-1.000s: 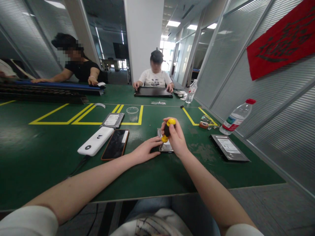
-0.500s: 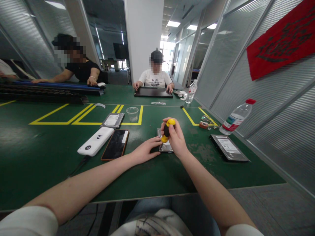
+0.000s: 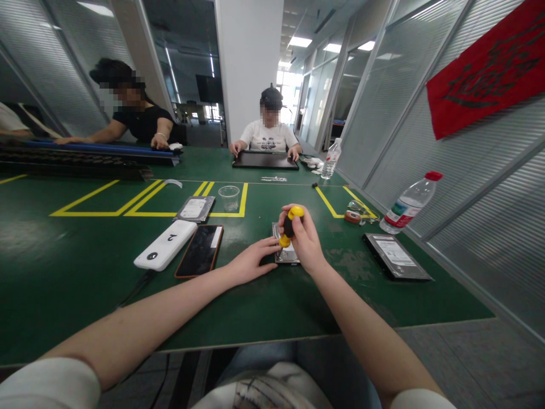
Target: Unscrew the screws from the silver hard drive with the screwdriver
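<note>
HDD (image 3: 289, 257) lies flat on the green table (image 3: 247, 312), R of the phone (image 3: 200, 253), partly hidden by both hands. L hand (image 3: 255, 258), just R of the phone, is loosely spread, thumb apart from fingers, fingertips at the HDD's phone-side edge; can't tell how hard they press. R hand (image 3: 307, 241), farther R of the phone, is wrapped round a yellow/black screwdriver (image 3: 289, 227), over the HDD & tilted, lower end toward the phone side; tip too small to tell if it's seated.

HDD: prob. dense, heavy for its size, rigid, a bit slick; internals likely fragile, so no knocks. Best held by the side edges, off any exposed circuitry. Driver: prob. light, stiff, grippy; take it by the black mid-handle.
</note>
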`<state>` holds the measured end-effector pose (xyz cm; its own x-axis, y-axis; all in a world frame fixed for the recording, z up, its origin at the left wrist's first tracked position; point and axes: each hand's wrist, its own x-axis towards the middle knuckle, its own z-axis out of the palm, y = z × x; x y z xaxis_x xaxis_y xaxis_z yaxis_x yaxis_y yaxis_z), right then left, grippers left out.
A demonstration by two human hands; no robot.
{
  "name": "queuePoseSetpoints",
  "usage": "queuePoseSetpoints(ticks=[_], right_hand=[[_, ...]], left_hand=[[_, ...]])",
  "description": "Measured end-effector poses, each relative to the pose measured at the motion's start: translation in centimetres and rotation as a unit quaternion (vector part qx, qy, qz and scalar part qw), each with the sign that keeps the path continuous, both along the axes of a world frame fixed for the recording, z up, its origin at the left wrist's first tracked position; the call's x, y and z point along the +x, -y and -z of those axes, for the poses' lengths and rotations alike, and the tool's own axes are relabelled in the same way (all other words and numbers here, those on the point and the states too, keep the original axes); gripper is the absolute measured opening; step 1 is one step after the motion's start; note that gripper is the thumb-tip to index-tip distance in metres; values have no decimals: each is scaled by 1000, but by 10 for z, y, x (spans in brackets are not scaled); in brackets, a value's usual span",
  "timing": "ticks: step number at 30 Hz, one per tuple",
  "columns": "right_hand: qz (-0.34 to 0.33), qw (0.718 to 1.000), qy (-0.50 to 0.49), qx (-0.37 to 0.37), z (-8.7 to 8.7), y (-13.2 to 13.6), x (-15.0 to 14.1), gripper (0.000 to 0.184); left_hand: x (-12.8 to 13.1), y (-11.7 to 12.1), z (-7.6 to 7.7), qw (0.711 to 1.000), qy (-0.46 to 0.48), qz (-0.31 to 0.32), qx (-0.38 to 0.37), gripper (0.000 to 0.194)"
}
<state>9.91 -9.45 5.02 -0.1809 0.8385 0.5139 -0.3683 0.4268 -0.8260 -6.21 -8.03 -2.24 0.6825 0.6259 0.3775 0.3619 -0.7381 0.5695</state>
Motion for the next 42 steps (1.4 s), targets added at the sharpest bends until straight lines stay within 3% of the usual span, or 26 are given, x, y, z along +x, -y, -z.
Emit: queuePoseSetpoints(ticks=[12, 42], right_hand=[[0, 999, 25, 34, -1, 0, -1, 31], [-35, 999, -30, 10, 2, -1, -1, 29]], left_hand=[[0, 0, 2, 1000, 3, -4, 4, 37], [2, 4, -5, 1000, 14, 1, 8, 30]])
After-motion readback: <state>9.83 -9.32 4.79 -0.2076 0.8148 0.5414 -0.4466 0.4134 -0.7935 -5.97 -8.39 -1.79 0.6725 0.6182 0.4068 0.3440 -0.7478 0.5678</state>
